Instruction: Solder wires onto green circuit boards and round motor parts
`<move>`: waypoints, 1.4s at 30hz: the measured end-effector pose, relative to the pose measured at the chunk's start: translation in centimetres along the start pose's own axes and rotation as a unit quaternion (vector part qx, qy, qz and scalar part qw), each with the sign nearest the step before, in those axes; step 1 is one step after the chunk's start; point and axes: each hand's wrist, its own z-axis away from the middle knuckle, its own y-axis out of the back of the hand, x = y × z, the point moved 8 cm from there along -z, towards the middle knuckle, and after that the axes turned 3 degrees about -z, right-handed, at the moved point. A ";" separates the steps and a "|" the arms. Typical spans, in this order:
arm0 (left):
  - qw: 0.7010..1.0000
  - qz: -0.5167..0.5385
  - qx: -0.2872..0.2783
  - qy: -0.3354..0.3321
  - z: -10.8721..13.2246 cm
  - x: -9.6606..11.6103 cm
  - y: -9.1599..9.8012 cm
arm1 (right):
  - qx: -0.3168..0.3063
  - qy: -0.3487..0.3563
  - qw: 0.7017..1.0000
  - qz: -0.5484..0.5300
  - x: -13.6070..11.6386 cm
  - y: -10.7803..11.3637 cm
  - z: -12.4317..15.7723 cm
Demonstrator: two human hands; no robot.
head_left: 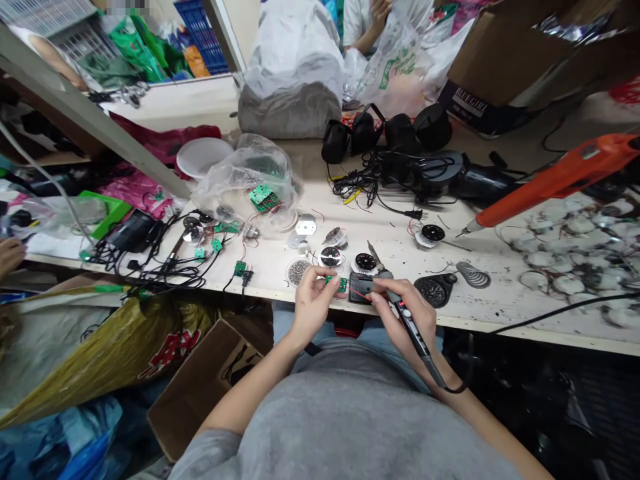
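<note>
The left hand [313, 303] pinches a small green circuit board [336, 284] between its fingertips, right by the table [400, 233] edge, while the right hand [400, 310] wraps around a soldering pen [411, 327] beside a black plastic housing [360, 288]. Just left sits a round dish [299, 272] of tiny silver bits, and a clear plastic bag [245, 180] behind it has green boards inside.

tangled black cables [165, 267] blocking the left, cable heap [370, 183] behind, orange power tool [555, 177] at right

Bright, even light with soft shadows; the long white counter [400, 243] bows toward the frame edges from wide-angle distortion, and the crumpled clear plastic bag [235, 177] catches faint glare.
</note>
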 end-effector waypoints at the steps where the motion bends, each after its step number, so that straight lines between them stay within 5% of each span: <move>1: 0.999 -0.003 -0.017 0.034 0.2 -0.6 0.1 | 0.003 -0.001 1.000 0.001 0.1 0.1 -0.1; 4: 0.991 -0.078 -0.078 0.079 1.1 -1.4 0.1 | -0.010 0.002 1.000 0.000 0.4 0.0 -0.5; 7: 0.971 -0.203 -0.115 -0.054 1.6 1.0 -0.2 | -0.061 0.029 0.998 -0.015 -0.1 -0.8 -0.9; 10: 0.951 -0.213 -0.168 -0.151 2.2 3.1 -1.5 | -0.104 0.063 0.992 -0.039 -1.1 -1.5 -1.1; 17: 0.969 -0.085 -0.230 0.034 1.2 -0.4 -3.4 | -0.084 0.113 0.990 0.009 -2.0 -1.5 -1.2; 23: 0.970 -0.163 -0.178 -0.027 0.5 0.2 -2.9 | -0.048 0.108 0.992 0.046 -0.6 -0.8 -1.6; 27: 0.977 -0.177 -0.120 -0.011 -0.7 -0.1 -1.8 | -0.005 0.082 0.992 0.092 2.0 0.4 -2.5; 34: 0.970 -0.197 -0.077 -0.117 -1.7 1.1 -2.4 | -0.075 0.022 0.994 0.082 6.6 -1.1 -2.9; 42: 0.941 -0.251 -0.061 -0.219 -1.1 2.4 -3.7 | -0.121 0.022 0.992 0.041 6.8 -2.4 -3.1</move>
